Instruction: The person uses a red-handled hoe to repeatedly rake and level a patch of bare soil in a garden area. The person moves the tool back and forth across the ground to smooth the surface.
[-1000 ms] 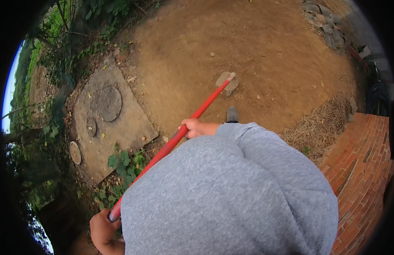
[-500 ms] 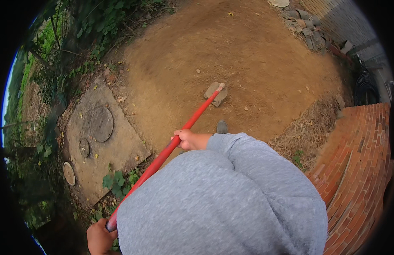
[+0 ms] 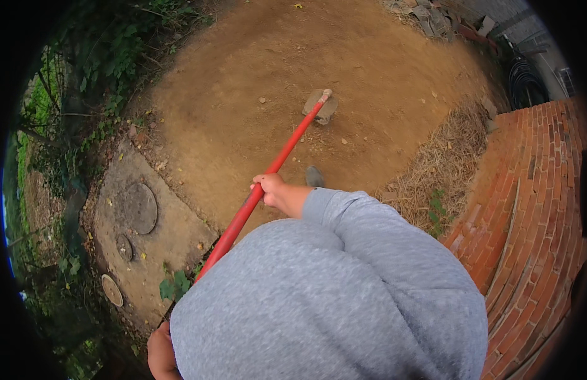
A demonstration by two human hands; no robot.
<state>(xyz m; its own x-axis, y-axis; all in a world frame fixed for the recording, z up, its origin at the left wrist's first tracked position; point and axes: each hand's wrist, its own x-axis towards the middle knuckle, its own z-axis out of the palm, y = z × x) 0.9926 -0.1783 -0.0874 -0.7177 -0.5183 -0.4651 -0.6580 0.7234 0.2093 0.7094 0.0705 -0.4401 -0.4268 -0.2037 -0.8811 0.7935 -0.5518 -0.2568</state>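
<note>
1. Grip of the right hand is clenched around the red pole, just left of the middle of the view.
2. The left hand, between 7 and 8 o'clock, is mostly hidden past the grey shirt; I cannot tell what it grasps.
3. From behind the shirt, between 7 and 8 o'clock, the pole slants up to its flat greyish head, over bare dirt between 12 and 1 o'clock.
4. Handling that head well probably calls for a firm, springy right wrist and even pressure, so it does not tip onto an edge.
5. A shoe tip, just off the middle toward 2 o'clock, is the closest obstacle; a line left of it looks safer.
6. Between 8 and 9 o'clock lies a concrete slab with 3 round covers; green leaves near the pole might snag it.
7. Dry straw near 3 o'clock, brickwork between 3 and 4, and a black coiled hose at 2 are well apart from the pole.
</note>
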